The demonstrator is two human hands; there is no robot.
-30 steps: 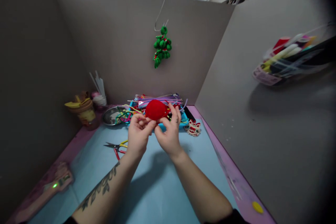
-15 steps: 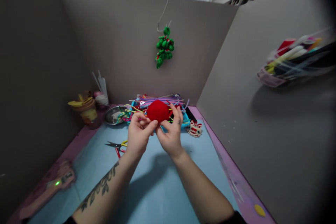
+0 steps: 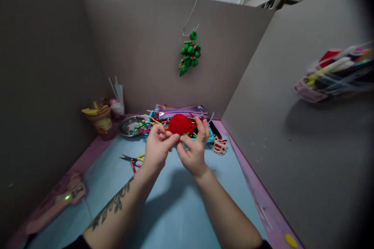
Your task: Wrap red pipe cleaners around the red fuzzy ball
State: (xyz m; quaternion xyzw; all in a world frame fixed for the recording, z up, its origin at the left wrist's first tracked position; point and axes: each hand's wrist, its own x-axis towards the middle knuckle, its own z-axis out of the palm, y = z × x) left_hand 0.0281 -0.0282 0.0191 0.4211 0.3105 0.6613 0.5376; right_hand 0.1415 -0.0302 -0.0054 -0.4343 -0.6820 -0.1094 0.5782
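A red, fuzzy, rounded piece is held up over the middle of the table. My left hand pinches its lower edge between thumb and curled fingers. Thumb and forefinger of my right hand pinch the same edge, close beside the left thumb; its other fingers are raised. What lies right between the fingertips is too small to make out. Behind the piece stands a blue basket full of coloured fuzzy stems. Left of my left wrist lie scissors and a red-handled tool.
A metal bowl, a pot and white sticks stand at the back left. A glue gun lies front left, lit green. A lion-face ornament is at right. A green fuzzy ornament hangs from a wire.
The view has shifted slightly, so the surroundings appear farther right. Both hands keep their pinch on the red piece, which sits slightly lower relative to the fingers.
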